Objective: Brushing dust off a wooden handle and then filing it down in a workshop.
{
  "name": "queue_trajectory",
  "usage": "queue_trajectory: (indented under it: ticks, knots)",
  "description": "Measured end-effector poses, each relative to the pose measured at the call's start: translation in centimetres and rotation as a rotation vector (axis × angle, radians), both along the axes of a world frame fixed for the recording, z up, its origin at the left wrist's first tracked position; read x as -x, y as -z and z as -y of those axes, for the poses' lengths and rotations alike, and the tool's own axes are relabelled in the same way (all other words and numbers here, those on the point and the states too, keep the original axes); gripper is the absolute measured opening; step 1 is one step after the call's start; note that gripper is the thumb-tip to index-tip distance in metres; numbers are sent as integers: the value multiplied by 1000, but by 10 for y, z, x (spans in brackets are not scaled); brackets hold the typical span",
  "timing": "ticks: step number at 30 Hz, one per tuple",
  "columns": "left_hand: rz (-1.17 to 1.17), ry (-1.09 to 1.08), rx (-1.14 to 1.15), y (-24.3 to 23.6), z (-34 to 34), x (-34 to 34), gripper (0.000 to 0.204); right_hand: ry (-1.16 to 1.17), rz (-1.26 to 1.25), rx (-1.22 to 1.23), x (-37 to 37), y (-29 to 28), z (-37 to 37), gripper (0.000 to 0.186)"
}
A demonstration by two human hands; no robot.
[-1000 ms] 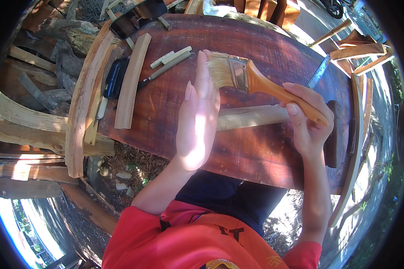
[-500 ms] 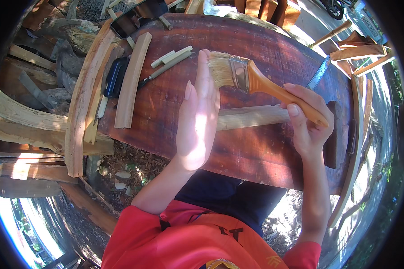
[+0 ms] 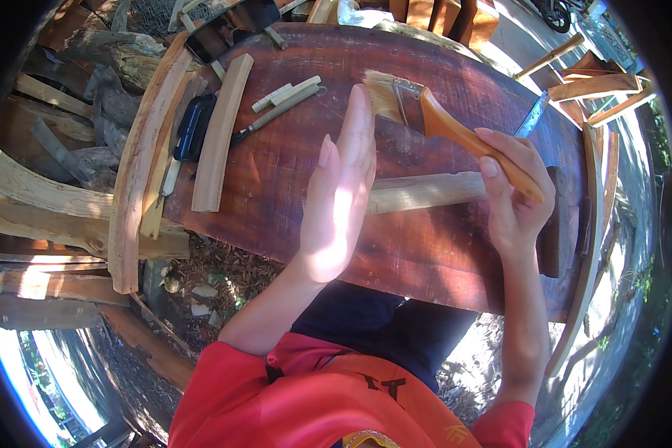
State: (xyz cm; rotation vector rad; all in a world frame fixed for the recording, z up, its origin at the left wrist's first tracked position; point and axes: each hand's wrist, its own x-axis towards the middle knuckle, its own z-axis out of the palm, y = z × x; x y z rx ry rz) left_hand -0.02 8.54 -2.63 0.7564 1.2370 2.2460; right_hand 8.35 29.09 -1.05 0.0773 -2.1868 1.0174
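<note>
- Fingers of the left hand (image 3: 342, 183) are out flat and together, gripping nothing. That hand has slid a touch to the right since a moment ago.
- Now the brush (image 3: 455, 133): just right of those fingers, held above the reddish table (image 3: 425, 257). Its bristles (image 3: 384, 95) have swung toward the far side, up by the fingertips, where before they were splayed against the palm. Touching or barely off? Can't tell. My read is the pressure on the palm has eased.
- Over on the right, the right hand (image 3: 521, 205) is curled closed around the handle, thumb and fingers on it, in pretty much the same spot as before.
- Containers, far left first: a dark glossy thing (image 3: 235, 30) might be one, but can't see if it holds anything. Can't pick out any others for sure.
</note>
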Motion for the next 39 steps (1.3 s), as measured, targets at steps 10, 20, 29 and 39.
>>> queue_trajectory:
  ticks: [10,20,29,39]
  knots:
    - [-158,1,32,2,6,3,73,256,15,434,11,-2,-9,24]
    - [-687,-265,426,-7,21,4,24,237,120,543,13,2,-18,18]
    - [-1007,-427,505,1,25,14,20,286,97,462,10,4,-29,32]
    - [-970,-466,475,1,27,13,28,455,-146,-147,11,-5,-24,59]
